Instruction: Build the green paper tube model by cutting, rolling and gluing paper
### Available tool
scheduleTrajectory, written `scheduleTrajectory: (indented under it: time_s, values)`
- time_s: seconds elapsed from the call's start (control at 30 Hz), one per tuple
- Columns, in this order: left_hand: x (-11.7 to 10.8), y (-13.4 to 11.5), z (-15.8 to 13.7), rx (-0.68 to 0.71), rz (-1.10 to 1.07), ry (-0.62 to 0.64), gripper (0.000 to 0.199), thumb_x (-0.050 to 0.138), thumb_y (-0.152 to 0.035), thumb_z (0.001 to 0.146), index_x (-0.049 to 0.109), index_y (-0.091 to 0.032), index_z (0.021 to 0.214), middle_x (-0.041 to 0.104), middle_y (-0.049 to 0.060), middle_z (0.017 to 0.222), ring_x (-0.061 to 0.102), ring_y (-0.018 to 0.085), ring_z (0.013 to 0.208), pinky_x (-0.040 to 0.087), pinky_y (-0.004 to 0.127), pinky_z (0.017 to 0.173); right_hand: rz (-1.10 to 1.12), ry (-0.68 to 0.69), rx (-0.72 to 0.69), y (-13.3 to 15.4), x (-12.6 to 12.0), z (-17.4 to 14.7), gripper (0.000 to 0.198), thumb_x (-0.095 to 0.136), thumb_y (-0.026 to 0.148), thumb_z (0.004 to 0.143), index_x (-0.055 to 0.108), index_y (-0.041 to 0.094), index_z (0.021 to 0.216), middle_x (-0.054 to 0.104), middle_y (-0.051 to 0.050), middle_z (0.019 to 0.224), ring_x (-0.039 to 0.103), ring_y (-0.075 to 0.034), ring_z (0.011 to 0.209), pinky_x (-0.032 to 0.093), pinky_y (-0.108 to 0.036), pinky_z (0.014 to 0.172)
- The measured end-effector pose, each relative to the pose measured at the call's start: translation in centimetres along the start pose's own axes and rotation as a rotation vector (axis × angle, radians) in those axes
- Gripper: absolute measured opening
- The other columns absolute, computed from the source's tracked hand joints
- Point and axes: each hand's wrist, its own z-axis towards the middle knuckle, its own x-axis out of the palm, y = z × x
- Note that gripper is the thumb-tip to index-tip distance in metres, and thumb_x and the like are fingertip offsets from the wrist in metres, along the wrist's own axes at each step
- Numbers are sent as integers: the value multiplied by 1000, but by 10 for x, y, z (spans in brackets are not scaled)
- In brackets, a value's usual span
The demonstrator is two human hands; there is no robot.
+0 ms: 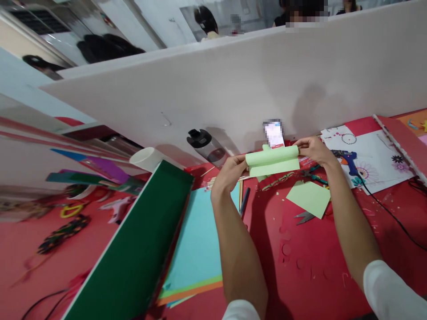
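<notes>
A light green sheet of paper [273, 161], partly rolled along its upper edge, is stretched between my two hands above the red table. My left hand [230, 175] pinches its left end, and my right hand [312, 150] pinches the right end. Just behind the paper stands a phone [274, 134] with a lit screen. Below my right hand lies another light green piece of paper [310, 198], partly covering a pair of scissors [304, 217]. Pliers with teal handles [318, 178] rest near my right wrist.
A green board [140, 240] stands left of stacked coloured paper [200, 235]. A dark-capped bottle [207, 144] leans by the white partition [200, 84]. On the right, a blue glue gun [348, 161] with a cable lies over drawn sheets [376, 155]. A pen [245, 201] lies beside my left forearm.
</notes>
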Motion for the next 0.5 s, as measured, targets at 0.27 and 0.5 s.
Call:
scheduleTrajectory:
  time_s: [0.27, 0.5]
  values:
    - [5, -12, -5, 2, 91, -15, 31, 89, -38, 59, 76, -14, 75, 72, 3, 68, 61, 13, 60, 53, 24, 63, -49, -47, -67, -6, -2, 3, 20, 84, 34, 69, 81, 20, 83, 81, -6, 87, 73, -24, 85, 57, -36, 74]
    - [10, -17, -6, 21, 197, 13, 18, 75, -31, 72, 78, -15, 78, 67, 1, 60, 59, 14, 56, 51, 24, 59, -78, -55, -72, -2, -1, 2, 17, 83, 31, 70, 82, 21, 84, 81, -6, 86, 73, -24, 84, 57, -36, 75]
